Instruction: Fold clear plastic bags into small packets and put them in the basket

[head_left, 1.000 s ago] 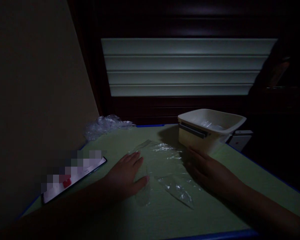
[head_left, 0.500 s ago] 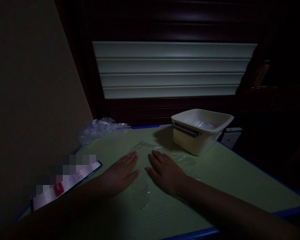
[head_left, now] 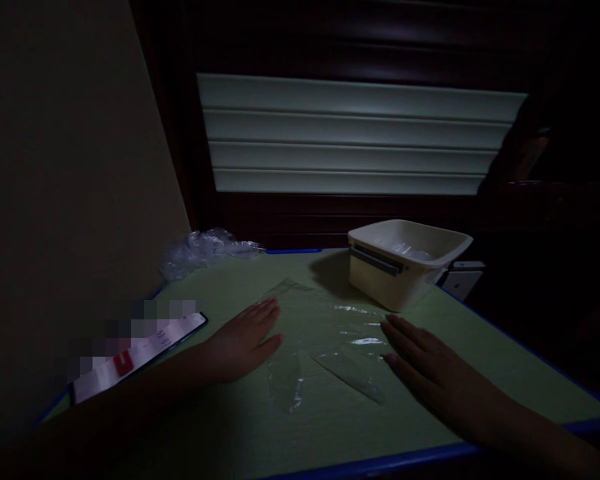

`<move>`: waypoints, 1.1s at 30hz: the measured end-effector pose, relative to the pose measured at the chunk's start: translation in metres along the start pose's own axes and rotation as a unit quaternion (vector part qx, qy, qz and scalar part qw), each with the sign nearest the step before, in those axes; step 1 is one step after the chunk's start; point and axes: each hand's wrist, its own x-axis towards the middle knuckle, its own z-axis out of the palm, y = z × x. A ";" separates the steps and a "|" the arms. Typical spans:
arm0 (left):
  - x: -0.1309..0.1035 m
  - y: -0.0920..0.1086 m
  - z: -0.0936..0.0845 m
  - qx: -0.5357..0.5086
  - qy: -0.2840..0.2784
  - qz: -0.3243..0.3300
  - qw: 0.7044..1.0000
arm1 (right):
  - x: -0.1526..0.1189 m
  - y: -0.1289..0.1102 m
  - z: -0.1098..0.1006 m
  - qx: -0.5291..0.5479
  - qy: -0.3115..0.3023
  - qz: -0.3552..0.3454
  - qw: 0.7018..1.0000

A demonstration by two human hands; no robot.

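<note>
A clear plastic bag (head_left: 325, 333) lies flat on the pale green table, its glossy creases catching the light. My left hand (head_left: 247, 340) rests flat at the bag's left side, fingers stretched out and thumb apart. At its right edge is my right hand (head_left: 425, 360), palm down with fingers extended, the tips at the shiny folds. Neither hand grips anything. Part of the bag's outline is too transparent to follow.
A cream plastic bin (head_left: 405, 267) with a grey handle stands at the back right, clear plastic inside. Crumpled clear plastic (head_left: 205, 252) sits at the back left corner. A lit phone (head_left: 140, 357) lies on the left. White boxes (head_left: 463, 280) show beyond the table's right edge.
My right hand has slid right across the bag, away from my left hand, uncovering its creased middle. My left hand stays nearly in place. The view has shifted slightly.
</note>
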 end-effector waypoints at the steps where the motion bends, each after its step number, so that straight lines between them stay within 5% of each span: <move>1: 0.000 0.000 0.000 0.000 0.002 -0.001 1.000 | 0.003 -0.003 -0.001 0.007 0.006 -0.002 1.000; 6: 0.000 0.000 0.002 -0.005 0.008 -0.006 1.000 | 0.027 -0.041 -0.019 0.065 0.073 -0.072 0.993; 10: 0.000 0.000 0.002 -0.007 0.014 -0.006 1.000 | 0.053 -0.080 -0.032 0.109 0.000 -0.229 0.967; 13: -0.001 0.001 0.001 -0.007 0.016 -0.005 1.000 | 0.066 -0.092 -0.021 0.089 0.011 -0.274 0.958; 18: -0.001 0.002 0.001 -0.019 0.015 -0.010 1.000 | 0.067 -0.080 -0.003 0.054 -0.063 -0.243 0.966; 23: 0.002 0.002 0.000 -0.019 0.001 -0.008 1.000 | 0.053 -0.075 -0.014 0.042 -0.114 -0.263 0.957; 33: 0.001 0.003 -0.002 -0.030 0.009 -0.015 0.999 | 0.007 -0.021 -0.006 0.025 -0.022 -0.338 0.941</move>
